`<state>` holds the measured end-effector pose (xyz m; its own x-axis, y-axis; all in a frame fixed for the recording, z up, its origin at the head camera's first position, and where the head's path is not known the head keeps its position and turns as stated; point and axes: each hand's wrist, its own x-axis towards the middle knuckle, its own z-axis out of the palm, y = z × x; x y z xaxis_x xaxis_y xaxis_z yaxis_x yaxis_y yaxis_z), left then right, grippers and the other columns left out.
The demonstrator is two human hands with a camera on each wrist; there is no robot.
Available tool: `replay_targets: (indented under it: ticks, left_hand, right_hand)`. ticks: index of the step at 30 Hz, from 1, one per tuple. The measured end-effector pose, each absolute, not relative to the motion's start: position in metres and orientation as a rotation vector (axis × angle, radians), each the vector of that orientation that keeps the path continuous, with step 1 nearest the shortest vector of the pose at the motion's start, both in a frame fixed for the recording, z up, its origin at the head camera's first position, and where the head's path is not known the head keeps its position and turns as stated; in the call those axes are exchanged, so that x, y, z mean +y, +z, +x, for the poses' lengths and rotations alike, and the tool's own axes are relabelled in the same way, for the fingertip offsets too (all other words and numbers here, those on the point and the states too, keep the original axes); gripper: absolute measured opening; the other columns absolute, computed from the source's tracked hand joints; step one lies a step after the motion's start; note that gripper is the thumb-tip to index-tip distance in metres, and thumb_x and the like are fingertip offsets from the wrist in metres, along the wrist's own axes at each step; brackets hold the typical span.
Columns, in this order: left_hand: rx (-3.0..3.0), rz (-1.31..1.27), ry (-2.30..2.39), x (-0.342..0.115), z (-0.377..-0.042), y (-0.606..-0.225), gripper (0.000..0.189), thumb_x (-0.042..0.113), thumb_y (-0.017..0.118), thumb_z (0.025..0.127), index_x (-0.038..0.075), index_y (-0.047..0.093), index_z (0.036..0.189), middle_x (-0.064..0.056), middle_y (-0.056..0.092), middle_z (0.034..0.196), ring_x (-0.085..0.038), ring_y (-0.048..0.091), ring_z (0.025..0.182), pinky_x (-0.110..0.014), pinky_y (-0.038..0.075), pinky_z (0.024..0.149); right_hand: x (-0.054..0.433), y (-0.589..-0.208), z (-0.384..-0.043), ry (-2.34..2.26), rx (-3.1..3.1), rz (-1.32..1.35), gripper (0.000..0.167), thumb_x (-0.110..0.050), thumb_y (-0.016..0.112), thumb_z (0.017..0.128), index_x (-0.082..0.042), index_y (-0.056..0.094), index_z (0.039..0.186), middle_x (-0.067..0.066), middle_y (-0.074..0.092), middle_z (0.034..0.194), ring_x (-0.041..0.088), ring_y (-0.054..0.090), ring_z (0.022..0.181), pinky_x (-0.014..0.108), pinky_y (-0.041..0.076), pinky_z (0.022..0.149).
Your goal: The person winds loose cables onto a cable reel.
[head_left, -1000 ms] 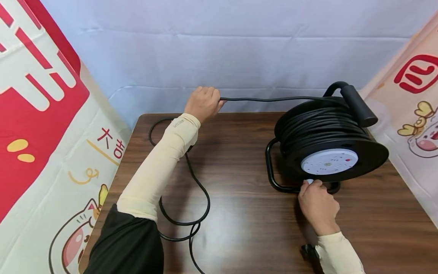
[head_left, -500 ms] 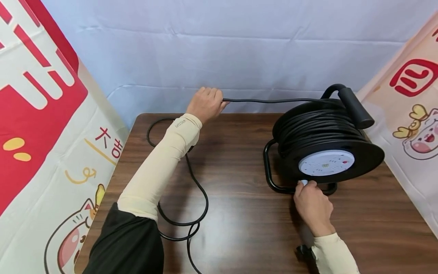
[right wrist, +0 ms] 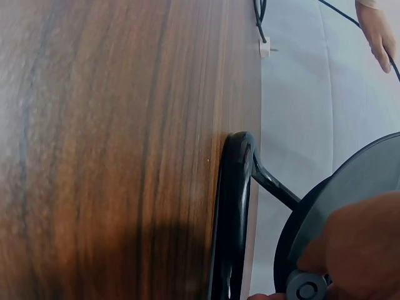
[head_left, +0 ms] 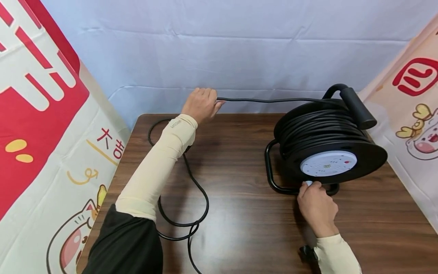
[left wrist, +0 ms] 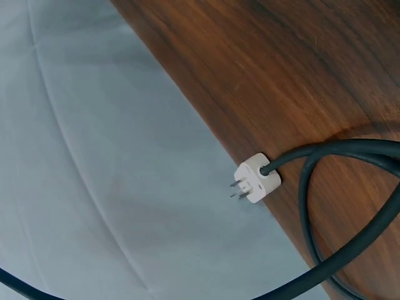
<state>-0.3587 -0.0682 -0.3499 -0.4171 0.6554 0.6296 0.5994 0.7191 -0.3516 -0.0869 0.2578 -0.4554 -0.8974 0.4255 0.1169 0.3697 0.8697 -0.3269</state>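
Observation:
Toward the back of the table, my left hand grips a black power cable, with the thumb standing a little out from it. From that hand the cable runs nearly level to the top of a black cable reel, wound with many turns. My right hand pinches the small pale crank knob below the reel's white socket panel. In the right wrist view the knob shows grey beside the curled fingers. The left wrist view shows the white plug at the table edge.
Loose cable loops lie on the wooden table, left of centre, partly under the left sleeve. The reel stands on a black tube frame with a thick carrying handle. Cloth backdrops hang behind and at both sides.
Over the last half second my left hand has shifted slightly left along the cable and its thumb has loosened. My right hand stays at the knob below the panel.

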Motion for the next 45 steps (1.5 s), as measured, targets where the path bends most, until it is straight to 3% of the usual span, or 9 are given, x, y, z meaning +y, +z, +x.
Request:
replay_targets:
  ticks: [11, 21, 28, 36, 45]
  left_hand:
    - [-2.208, -0.891, 0.012, -0.074, -0.360, -0.351, 0.045, 0.040, 0.051, 0.106, 0.003, 0.050, 0.081, -0.008, 0.052, 0.068, -0.029, 0.057, 0.061, -0.041, 0.046, 0.060]
    - [-2.168, -0.892, 0.005, -0.076, -0.358, -0.355, 0.047, 0.042, 0.058, 0.103, 0.004, 0.048, 0.077, -0.005, 0.044, 0.064, -0.027, 0.051, 0.053, -0.039, 0.043, 0.054]
    - [-2.142, -0.926, 0.025, -0.070, -0.358, -0.353, 0.047, 0.044, 0.058, 0.103, 0.004, 0.049, 0.078, -0.006, 0.047, 0.064, -0.025, 0.052, 0.055, -0.039, 0.048, 0.059]
    - [-2.156, -0.942, 0.079, -0.059, -0.353, -0.349, 0.050, 0.050, 0.054, 0.103, 0.004, 0.051, 0.082, -0.006, 0.052, 0.067, -0.024, 0.056, 0.059, -0.038, 0.049, 0.062]
    - [-2.154, -0.950, 0.086, -0.048, -0.353, -0.347, 0.051, 0.051, 0.053, 0.103, 0.003, 0.053, 0.084, -0.007, 0.054, 0.069, -0.025, 0.058, 0.063, -0.038, 0.050, 0.064]
  right_hand:
    - [0.253, -0.456, -0.087, 0.420, -2.802, -0.593, 0.046, -0.026, 0.040, 0.105, 0.012, 0.048, 0.082, 0.037, 0.055, 0.067, 0.058, 0.057, 0.058, 0.061, 0.035, 0.039]
    - [0.257, -0.448, -0.090, 0.548, -2.954, -0.601, 0.051, -0.031, 0.033, 0.108, 0.013, 0.050, 0.090, 0.043, 0.059, 0.083, 0.059, 0.059, 0.067, 0.063, 0.041, 0.046]
    - [0.259, -0.441, -0.089, 0.668, -3.020, -0.555, 0.057, -0.036, 0.030, 0.109, 0.013, 0.054, 0.096, 0.043, 0.060, 0.089, 0.057, 0.061, 0.074, 0.063, 0.045, 0.053]
    - [0.257, -0.432, -0.092, 0.874, -3.097, -0.479, 0.059, -0.046, 0.029, 0.108, 0.004, 0.061, 0.103, 0.001, 0.069, 0.068, 0.038, 0.068, 0.074, 0.059, 0.050, 0.062]
    - [0.255, -0.427, -0.092, 0.902, -3.082, -0.469, 0.059, -0.046, 0.029, 0.108, 0.003, 0.061, 0.104, -0.001, 0.070, 0.066, 0.036, 0.069, 0.076, 0.060, 0.051, 0.066]
